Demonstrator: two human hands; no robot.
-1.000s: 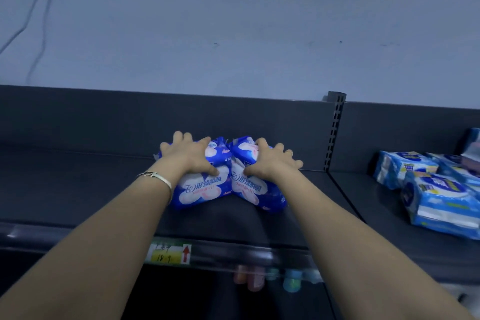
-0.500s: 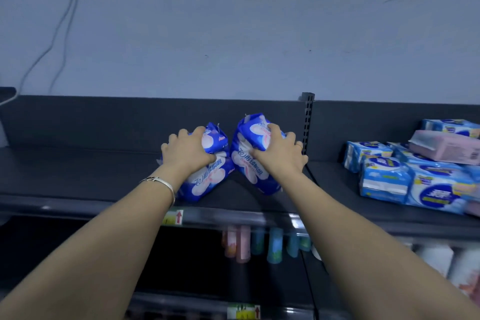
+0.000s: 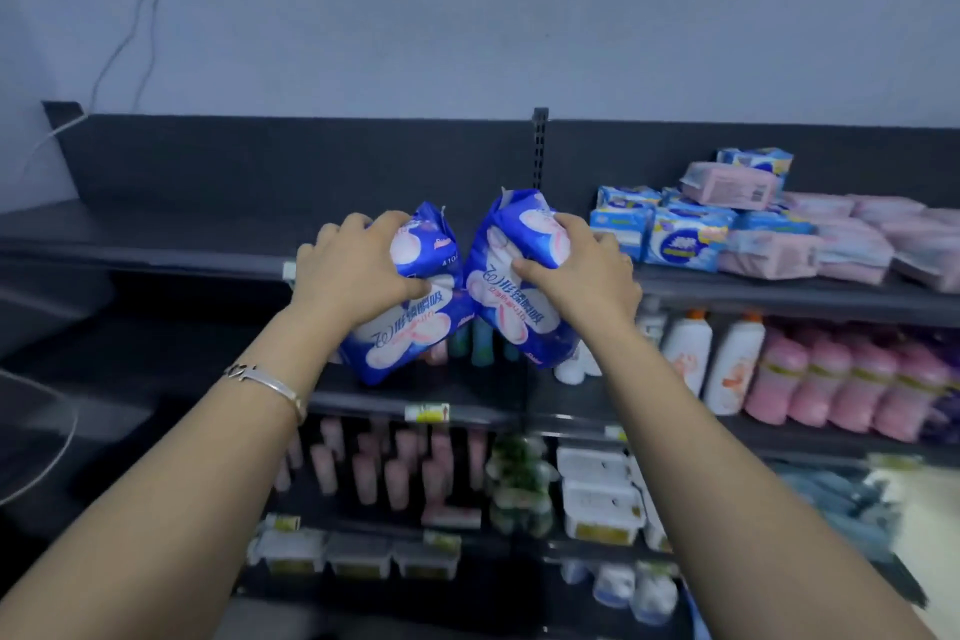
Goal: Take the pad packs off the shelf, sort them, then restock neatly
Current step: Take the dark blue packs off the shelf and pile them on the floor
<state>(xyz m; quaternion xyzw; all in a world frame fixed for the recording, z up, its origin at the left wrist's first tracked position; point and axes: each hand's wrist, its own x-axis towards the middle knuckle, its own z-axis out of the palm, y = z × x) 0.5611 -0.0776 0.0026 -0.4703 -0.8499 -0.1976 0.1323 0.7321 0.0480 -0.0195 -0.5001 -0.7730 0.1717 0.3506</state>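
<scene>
A silver bracelet (image 3: 270,382) sits on the wrist behind the left hand (image 3: 358,270), whose fingers curl over the top of one dark blue pad pack (image 3: 410,333), thumb pressed on its front. Just right of it, the right hand (image 3: 582,270) grips a second dark blue pack (image 3: 514,296) the same way; the packs lean apart at the top and come close together lower down. Both are in the air in front of the top shelf (image 3: 156,234) edge. Beyond and right of the right hand, light blue packs (image 3: 680,239) and pink packs (image 3: 831,244) lie on that shelf, pink bottles (image 3: 831,379) standing below them
</scene>
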